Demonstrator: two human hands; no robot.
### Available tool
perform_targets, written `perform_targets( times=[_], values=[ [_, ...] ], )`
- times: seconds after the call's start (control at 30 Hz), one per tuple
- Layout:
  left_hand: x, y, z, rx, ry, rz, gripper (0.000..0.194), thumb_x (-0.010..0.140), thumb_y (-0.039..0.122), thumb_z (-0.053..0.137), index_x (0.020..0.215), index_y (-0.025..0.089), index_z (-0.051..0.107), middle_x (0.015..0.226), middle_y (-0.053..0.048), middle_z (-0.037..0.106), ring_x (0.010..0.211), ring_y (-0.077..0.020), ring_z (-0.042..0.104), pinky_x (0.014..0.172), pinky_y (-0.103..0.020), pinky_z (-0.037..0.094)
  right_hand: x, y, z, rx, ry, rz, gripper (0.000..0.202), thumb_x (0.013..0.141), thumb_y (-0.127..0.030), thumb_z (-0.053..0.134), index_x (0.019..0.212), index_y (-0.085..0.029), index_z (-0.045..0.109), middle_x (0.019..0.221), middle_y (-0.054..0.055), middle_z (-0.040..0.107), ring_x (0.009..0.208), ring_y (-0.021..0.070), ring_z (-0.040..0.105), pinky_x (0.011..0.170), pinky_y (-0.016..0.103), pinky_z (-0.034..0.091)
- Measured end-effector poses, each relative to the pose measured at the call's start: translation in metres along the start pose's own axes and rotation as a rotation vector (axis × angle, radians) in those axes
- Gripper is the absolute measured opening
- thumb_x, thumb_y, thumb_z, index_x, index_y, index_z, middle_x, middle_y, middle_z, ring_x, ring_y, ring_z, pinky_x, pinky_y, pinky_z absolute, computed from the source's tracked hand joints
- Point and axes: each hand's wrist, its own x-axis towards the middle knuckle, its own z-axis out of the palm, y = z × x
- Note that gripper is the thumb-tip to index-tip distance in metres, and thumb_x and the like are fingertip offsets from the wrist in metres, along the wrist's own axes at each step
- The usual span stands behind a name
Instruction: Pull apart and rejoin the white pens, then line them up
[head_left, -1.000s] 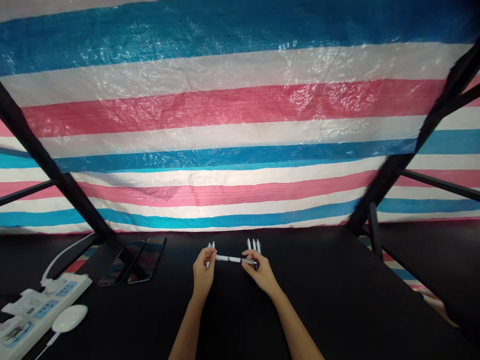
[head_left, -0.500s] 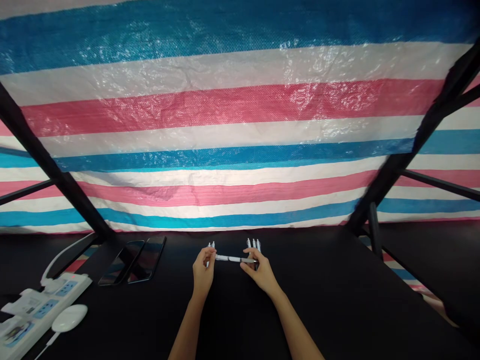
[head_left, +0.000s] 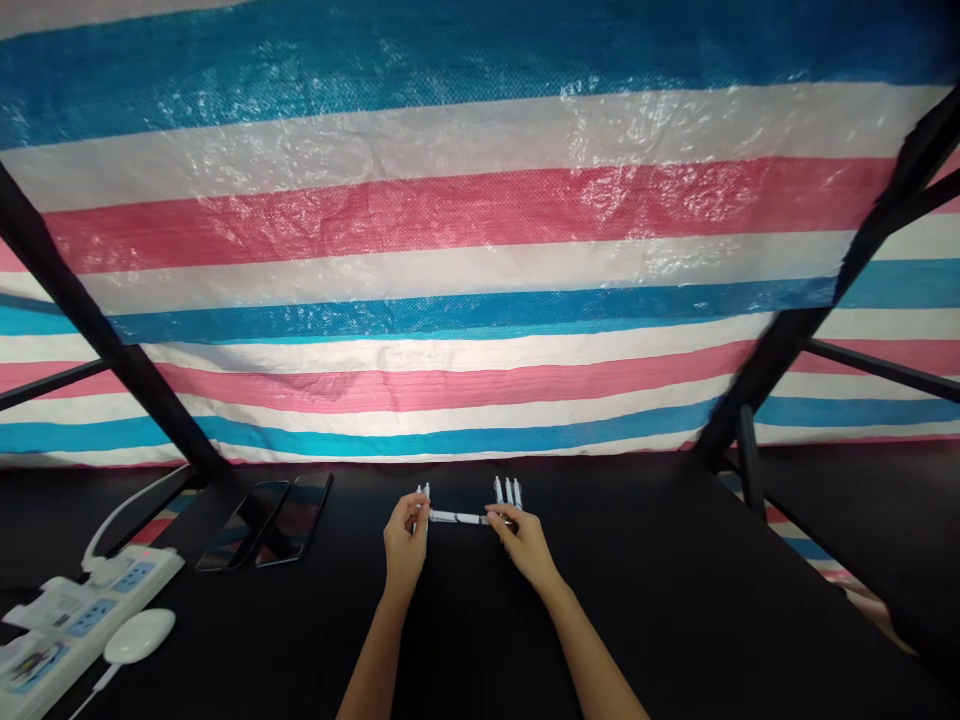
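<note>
A white pen (head_left: 459, 518) with dark marks lies level between my two hands, just above the black table. My left hand (head_left: 406, 530) pinches its left end between thumb and fingertips. At the other end, my right hand (head_left: 523, 540) has its thumb and fingers closed on the pen's grey tip part, which the fingers mostly cover. Behind the right hand, several white pens (head_left: 508, 490) lie side by side, their lower parts hidden. More white pens (head_left: 424, 489) show just beyond the left fingers, partly covered by that hand.
Two dark phones (head_left: 289, 520) lie on the black table (head_left: 480, 640) at left. A white power strip (head_left: 90, 610) with plugs and a white oval charger (head_left: 141, 636) are nearer. Black frame bars (head_left: 750, 390) and a striped sheet (head_left: 480, 280) stand behind.
My right hand's fingers have closed in around the pen's right end, covering the grey part that showed before. My left hand keeps its pinch, shifted very slightly left.
</note>
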Motion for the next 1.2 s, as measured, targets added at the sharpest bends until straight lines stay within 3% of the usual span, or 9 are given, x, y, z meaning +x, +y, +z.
perform_targets(
  times=[0.13, 0.3, 0.53, 0.63, 0.7, 0.77, 0.9, 1.0, 1.2],
  values=[
    [0.001, 0.0, 0.0, 0.012, 0.031, -0.015, 0.041, 0.073, 0.056, 0.057, 0.083, 0.017, 0.062, 0.066, -0.002, 0.062, 0.058, -0.014, 0.058, 0.052, -0.023, 0.044, 0.001, 0.003, 0.002, 0.13, 0.002, -0.007, 0.034, 0.074, -0.041, 0.062, 0.099, -0.018, 0.062, 0.055, -0.005, 0.047, 0.045, 0.0099, 0.039, 0.046, 0.022, 0.035],
    [0.001, -0.001, 0.0, 0.027, 0.053, 0.001, 0.04, 0.074, 0.055, 0.056, 0.085, 0.017, 0.062, 0.065, -0.002, 0.062, 0.057, -0.0141, 0.058, 0.052, -0.024, 0.045, 0.001, 0.0, 0.0, 0.099, 0.003, -0.013, 0.024, 0.077, -0.041, 0.058, 0.082, -0.018, 0.064, 0.055, -0.003, 0.048, 0.049, 0.0111, 0.042, 0.05, 0.023, 0.036],
    [0.001, 0.0, -0.001, 0.035, 0.044, 0.001, 0.041, 0.074, 0.055, 0.056, 0.086, 0.017, 0.061, 0.062, -0.001, 0.059, 0.056, -0.0138, 0.057, 0.052, -0.023, 0.045, 0.001, -0.005, -0.003, -0.072, 0.025, -0.061, 0.041, 0.085, -0.046, 0.047, 0.058, -0.018, 0.059, 0.058, 0.001, 0.054, 0.059, 0.0151, 0.051, 0.06, 0.025, 0.039],
    [0.001, -0.001, -0.001, 0.022, 0.043, -0.004, 0.041, 0.074, 0.056, 0.056, 0.087, 0.017, 0.061, 0.063, -0.001, 0.059, 0.056, -0.0138, 0.057, 0.052, -0.023, 0.045, 0.002, 0.0, -0.001, 0.004, 0.024, -0.02, 0.035, 0.084, -0.046, 0.048, 0.078, -0.017, 0.065, 0.06, 0.001, 0.054, 0.054, 0.0136, 0.049, 0.057, 0.025, 0.04],
    [0.001, -0.001, -0.001, 0.018, 0.048, -0.013, 0.041, 0.074, 0.056, 0.056, 0.087, 0.017, 0.061, 0.064, -0.002, 0.059, 0.057, -0.0141, 0.057, 0.052, -0.024, 0.045, 0.003, 0.003, 0.0, 0.099, 0.034, -0.006, 0.037, 0.08, -0.046, 0.055, 0.101, -0.017, 0.062, 0.064, -0.001, 0.052, 0.05, 0.0114, 0.045, 0.053, 0.024, 0.039],
    [0.001, -0.001, -0.002, 0.022, 0.055, -0.019, 0.042, 0.073, 0.056, 0.056, 0.087, 0.017, 0.061, 0.065, -0.002, 0.06, 0.058, -0.0145, 0.057, 0.053, -0.024, 0.045, 0.003, 0.006, 0.001, 0.169, 0.04, -0.028, 0.043, 0.075, -0.044, 0.061, 0.109, -0.018, 0.057, 0.066, -0.003, 0.049, 0.05, 0.0102, 0.042, 0.053, 0.024, 0.039],
    [0.001, -0.001, -0.003, 0.018, 0.06, -0.032, 0.04, 0.074, 0.054, 0.056, 0.086, 0.017, 0.061, 0.067, -0.003, 0.061, 0.06, -0.0149, 0.058, 0.056, -0.025, 0.045, 0.002, 0.007, 0.001, 0.171, 0.025, -0.008, 0.028, 0.077, -0.042, 0.059, 0.091, -0.018, 0.061, 0.052, -0.007, 0.038, 0.045, 0.0102, 0.039, 0.052, 0.024, 0.038],
    [0.002, -0.003, -0.003, 0.006, 0.054, -0.031, 0.039, 0.074, 0.053, 0.056, 0.087, 0.017, 0.061, 0.067, -0.003, 0.06, 0.06, -0.0151, 0.058, 0.055, -0.025, 0.045, 0.002, 0.005, 0.0, 0.109, 0.029, 0.019, 0.028, 0.079, -0.045, 0.056, 0.08, -0.018, 0.063, 0.05, -0.005, 0.042, 0.045, 0.0114, 0.043, 0.053, 0.025, 0.038],
    [0.001, -0.005, -0.002, -0.001, 0.025, -0.03, 0.036, 0.075, 0.051, 0.057, 0.088, 0.017, 0.06, 0.064, -0.001, 0.059, 0.058, -0.0136, 0.056, 0.054, -0.023, 0.042, 0.004, 0.001, -0.001, -0.055, 0.034, -0.084, 0.055, 0.089, -0.05, 0.039, 0.045, -0.019, 0.052, 0.048, 0.002, 0.053, 0.052, 0.0145, 0.052, 0.059, 0.026, 0.04]
  ],
)
